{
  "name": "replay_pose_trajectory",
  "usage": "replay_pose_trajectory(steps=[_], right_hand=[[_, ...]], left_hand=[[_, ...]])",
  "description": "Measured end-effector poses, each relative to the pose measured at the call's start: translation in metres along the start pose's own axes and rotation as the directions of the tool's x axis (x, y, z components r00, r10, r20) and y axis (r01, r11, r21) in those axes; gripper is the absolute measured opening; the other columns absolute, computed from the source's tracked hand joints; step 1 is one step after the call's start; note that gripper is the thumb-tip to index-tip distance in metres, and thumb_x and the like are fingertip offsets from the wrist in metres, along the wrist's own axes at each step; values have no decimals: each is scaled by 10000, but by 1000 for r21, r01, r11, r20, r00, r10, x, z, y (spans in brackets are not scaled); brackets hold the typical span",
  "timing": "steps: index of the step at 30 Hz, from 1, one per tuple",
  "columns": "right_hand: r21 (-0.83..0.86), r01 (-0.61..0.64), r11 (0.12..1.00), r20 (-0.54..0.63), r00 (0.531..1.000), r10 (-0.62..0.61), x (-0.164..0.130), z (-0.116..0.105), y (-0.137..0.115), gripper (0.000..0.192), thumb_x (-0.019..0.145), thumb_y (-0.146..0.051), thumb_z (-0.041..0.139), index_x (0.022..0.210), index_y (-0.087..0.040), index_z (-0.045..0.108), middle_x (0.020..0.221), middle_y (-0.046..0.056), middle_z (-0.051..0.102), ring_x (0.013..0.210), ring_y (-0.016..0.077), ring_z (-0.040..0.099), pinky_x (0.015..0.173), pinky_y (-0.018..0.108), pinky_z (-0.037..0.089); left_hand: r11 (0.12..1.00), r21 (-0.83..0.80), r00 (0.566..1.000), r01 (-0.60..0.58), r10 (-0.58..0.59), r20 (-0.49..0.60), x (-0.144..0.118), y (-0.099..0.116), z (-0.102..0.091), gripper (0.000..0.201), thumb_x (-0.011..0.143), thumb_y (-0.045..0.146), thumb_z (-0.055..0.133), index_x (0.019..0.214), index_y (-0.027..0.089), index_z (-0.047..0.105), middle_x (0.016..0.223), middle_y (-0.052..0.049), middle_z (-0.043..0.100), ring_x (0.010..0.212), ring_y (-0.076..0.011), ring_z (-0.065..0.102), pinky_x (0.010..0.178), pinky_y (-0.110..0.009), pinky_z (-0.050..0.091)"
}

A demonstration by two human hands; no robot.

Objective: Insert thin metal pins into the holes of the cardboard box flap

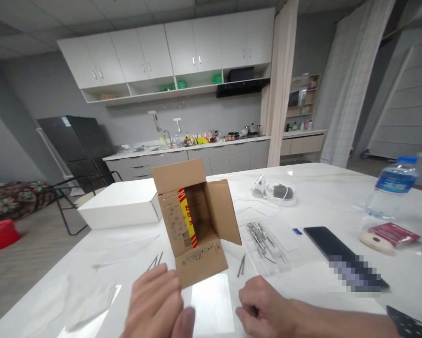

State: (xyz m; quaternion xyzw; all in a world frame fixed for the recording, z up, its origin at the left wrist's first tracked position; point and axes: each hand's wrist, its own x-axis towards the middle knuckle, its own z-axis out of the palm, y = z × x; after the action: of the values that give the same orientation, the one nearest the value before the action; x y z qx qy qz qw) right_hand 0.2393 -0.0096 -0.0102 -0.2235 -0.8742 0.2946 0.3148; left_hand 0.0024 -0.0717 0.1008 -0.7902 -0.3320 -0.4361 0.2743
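Observation:
An open cardboard box (207,206) stands on the white table, tipped so its opening faces me. Small grey round pieces dot one inner flap and the front flap, and yellow-and-red tape runs down its edge. My left hand (157,300) is closed in a loose fist just in front of the box, thumb to the right; nothing shows in it. Behind it lie a few long thin screws or nails (155,261). My right hand (262,305) rests curled in a fist on the table, nothing visible inside. Beyond it lie two similar long pieces (241,265).
A clear tray of metal bits (263,246) lies right of the box. Farther right are a phone (333,251), a blue piece (297,231), a beige oval device (377,242), a maroon packet (395,233) and a water bottle (390,188). A white box (121,206) stands left.

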Motion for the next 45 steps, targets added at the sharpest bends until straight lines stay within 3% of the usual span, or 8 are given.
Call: replay_pose_trajectory(steps=[5,12,17,21,24,29,39,45], right_hand=[[1,-55,999,-52,997,55,1,3,4,322,772,-189,507,558,-217,268,463,-78,253,425,76,257,468,244,206],[-65,-106,992,-122,988,98,2,6,4,317,764,-219,510,549,-202,277,466,-70,298,431,69,282,474,228,217],[-183,-29,983,-109,994,9,2,7,-2,278,778,-215,516,585,-202,317,497,-56,366,471,87,321,511,239,241],[-298,27,954,-86,995,-55,2,5,-3,138,794,-196,509,669,-198,450,608,-14,519,558,118,438,573,248,317],[-408,68,910,-44,995,-94,3,1,-2,46,807,-205,519,803,-180,558,751,38,600,712,168,531,685,279,384],[-511,-8,860,-24,1000,-5,3,-11,-4,200,753,-112,511,922,-163,605,956,80,616,874,204,541,808,325,393],[-560,-56,827,19,997,80,3,-16,-4,245,760,-64,487,955,-158,601,1038,89,596,956,214,525,860,347,353],[-593,-89,800,28,991,130,4,-16,0,246,776,-44,474,956,-158,598,1036,92,594,977,218,525,863,350,340]], left_hand=[[997,-74,987,-6,18,161,-2,2,49,330,875,68,467,578,191,391,490,37,407,454,-93,355,482,-286,264],[998,33,968,46,-53,247,-51,7,86,341,914,130,466,583,188,410,487,41,439,442,-89,399,506,-276,282],[983,148,961,109,-143,236,-68,3,88,356,922,168,459,568,191,431,485,27,496,450,-91,455,520,-258,304],[941,251,920,229,-294,261,-83,-6,87,362,931,219,432,571,192,458,498,13,534,467,-98,487,524,-251,300],[855,339,844,391,-480,237,-91,-13,83,337,918,256,433,593,192,494,506,6,550,486,-107,498,536,-247,287],[676,401,662,618,-723,199,-94,-17,77,329,915,313,418,626,191,518,579,-4,593,547,-116,505,561,-234,272],[577,406,537,708,-814,220,-89,-12,72,306,924,301,407,662,189,517,625,-13,588,597,-128,492,587,-236,246],[555,410,514,724,-830,217,-86,-10,71,303,922,299,422,651,193,506,597,-7,554,593,-134,477,587,-237,237]])
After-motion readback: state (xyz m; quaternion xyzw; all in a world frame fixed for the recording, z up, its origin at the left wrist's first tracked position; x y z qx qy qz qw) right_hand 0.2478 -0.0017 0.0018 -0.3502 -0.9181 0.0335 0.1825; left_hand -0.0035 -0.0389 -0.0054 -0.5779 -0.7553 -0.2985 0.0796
